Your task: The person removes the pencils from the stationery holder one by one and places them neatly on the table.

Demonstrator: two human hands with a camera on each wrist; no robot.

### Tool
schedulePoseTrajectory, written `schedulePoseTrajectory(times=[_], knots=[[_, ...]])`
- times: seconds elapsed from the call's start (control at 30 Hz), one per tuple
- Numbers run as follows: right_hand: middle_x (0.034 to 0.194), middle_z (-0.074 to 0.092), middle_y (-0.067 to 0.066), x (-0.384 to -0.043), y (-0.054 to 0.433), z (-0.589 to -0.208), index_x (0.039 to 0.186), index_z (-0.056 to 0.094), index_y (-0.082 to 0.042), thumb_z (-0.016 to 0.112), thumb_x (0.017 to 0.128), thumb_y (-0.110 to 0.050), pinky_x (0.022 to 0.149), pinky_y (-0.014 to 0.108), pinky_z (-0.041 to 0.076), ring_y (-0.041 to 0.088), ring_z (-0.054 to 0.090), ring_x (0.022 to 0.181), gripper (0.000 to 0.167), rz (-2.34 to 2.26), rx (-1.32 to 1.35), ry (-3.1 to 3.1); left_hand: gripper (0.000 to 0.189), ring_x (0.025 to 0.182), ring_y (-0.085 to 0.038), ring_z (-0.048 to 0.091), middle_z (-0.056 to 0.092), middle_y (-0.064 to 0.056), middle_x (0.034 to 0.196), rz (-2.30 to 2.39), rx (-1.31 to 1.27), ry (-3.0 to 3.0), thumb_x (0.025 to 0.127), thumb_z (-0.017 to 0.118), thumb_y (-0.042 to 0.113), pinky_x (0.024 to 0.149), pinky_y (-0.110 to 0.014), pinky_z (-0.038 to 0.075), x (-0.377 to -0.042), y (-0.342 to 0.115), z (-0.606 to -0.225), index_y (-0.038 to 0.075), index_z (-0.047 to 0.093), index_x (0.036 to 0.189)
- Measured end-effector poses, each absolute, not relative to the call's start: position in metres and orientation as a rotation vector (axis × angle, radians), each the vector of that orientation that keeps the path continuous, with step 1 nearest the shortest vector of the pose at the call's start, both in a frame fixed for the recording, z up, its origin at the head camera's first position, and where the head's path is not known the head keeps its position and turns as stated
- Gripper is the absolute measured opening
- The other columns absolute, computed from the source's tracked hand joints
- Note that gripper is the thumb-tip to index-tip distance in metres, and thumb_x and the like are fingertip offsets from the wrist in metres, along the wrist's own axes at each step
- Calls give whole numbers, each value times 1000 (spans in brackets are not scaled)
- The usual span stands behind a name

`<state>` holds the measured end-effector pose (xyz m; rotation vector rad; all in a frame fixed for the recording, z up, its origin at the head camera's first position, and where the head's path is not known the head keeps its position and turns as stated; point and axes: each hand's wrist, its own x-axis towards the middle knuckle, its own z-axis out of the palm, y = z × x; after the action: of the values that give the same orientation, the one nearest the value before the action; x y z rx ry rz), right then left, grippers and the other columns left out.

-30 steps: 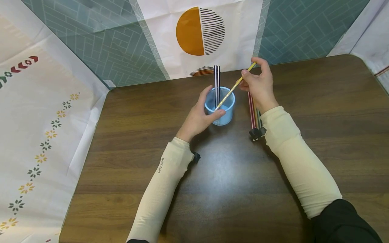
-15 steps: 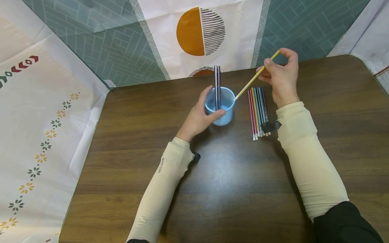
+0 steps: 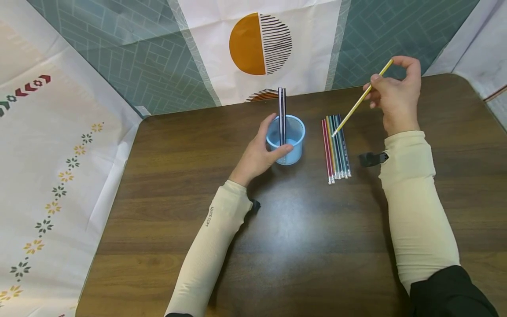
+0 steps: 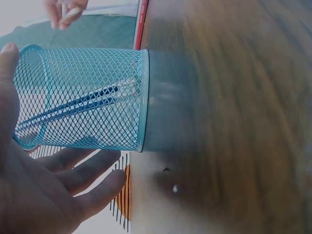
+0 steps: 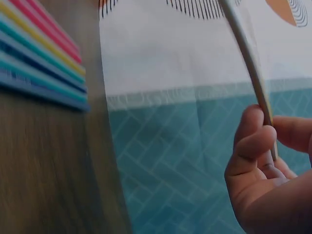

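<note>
A light blue mesh pencil cup stands upright on the table, with two dark striped pencils leaning inside it. My left hand holds the cup from the left, thumb at its front and index finger at its back; in the left wrist view the other fingers spread beside the mesh. My right hand pinches a yellow pencil near its upper end, in the air beyond the table's right back part. The pencil slants down leftward, its lower tip appearing over a row of coloured pencils.
The row on the wooden table holds several red, yellow, green and blue pencils lying side by side, right of the cup. A patterned cloth hangs behind the table's back edge. Another white cloth hangs at the left.
My right hand has moved right and away from the cup, drawing the yellow pencil's lower end out from over the cup. The coloured pencils are now uncovered. My left hand stays at the cup.
</note>
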<state>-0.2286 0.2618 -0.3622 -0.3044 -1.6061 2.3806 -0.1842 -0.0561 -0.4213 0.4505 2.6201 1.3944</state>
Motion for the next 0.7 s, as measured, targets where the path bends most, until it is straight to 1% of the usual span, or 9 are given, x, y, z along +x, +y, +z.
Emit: schedulePoseTrajectory(times=[0.1,0.2,0.47,0.6,0.7], knots=[[77,68,12,-228,268,-363,125,46,-19,67,92,6,44,24,44,20,60,53,47,2321,-309,-1698,90,128,-30,48,40,-2,153,1395,447,2616,86,74,59,99,-54,47,-184,-56,-421,49,17,155],[78,67,8,-227,273,-364,124,49,-18,67,91,7,43,22,44,18,61,54,45,2242,-311,-1829,91,128,-31,49,41,-4,153,1401,454,2616,86,74,58,98,-53,47,-184,-56,-421,48,17,155],[77,64,-2,-226,280,-369,126,51,-20,67,94,-2,46,20,45,11,61,55,40,1904,-303,-2294,92,127,-31,49,41,-5,152,1399,465,2620,86,74,58,98,-52,48,-184,-57,-421,44,17,157],[75,64,-5,-228,282,-372,128,52,-18,67,96,-5,47,19,44,10,60,55,38,1814,-282,-2406,92,127,-31,49,42,-4,152,1402,469,2621,86,74,57,98,-53,48,-184,-57,-421,42,18,158],[74,63,-8,-229,283,-375,133,51,-14,67,97,-9,48,19,45,8,60,56,39,1729,-274,-2505,92,127,-31,50,42,-5,151,1402,477,2626,86,74,58,97,-53,48,-184,-57,-422,40,18,158]])
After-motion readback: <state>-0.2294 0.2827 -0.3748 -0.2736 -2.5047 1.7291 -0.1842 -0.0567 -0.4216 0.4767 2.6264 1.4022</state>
